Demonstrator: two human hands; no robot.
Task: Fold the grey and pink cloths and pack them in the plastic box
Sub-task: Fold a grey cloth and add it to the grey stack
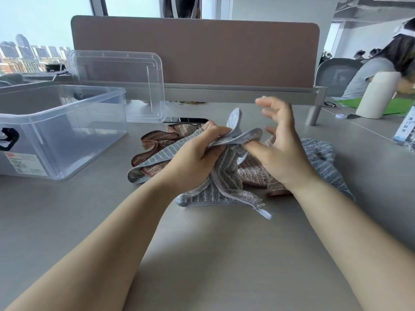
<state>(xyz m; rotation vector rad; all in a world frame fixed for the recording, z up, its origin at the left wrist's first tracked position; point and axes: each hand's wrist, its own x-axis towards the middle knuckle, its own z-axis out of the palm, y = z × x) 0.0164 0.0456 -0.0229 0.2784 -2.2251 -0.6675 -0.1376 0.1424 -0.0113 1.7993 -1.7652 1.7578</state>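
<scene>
Left hand (193, 159): grips bunched grey cloth (224, 190) over table (202, 254).
Right hand (279, 145): fingers spread, thumb under the cloth's raised edge.
Pink cloths (157, 140): crumpled heap beneath.
Plastic box (89, 142): lidless, further left.
Lid (125, 86): propped upright behind.
</scene>
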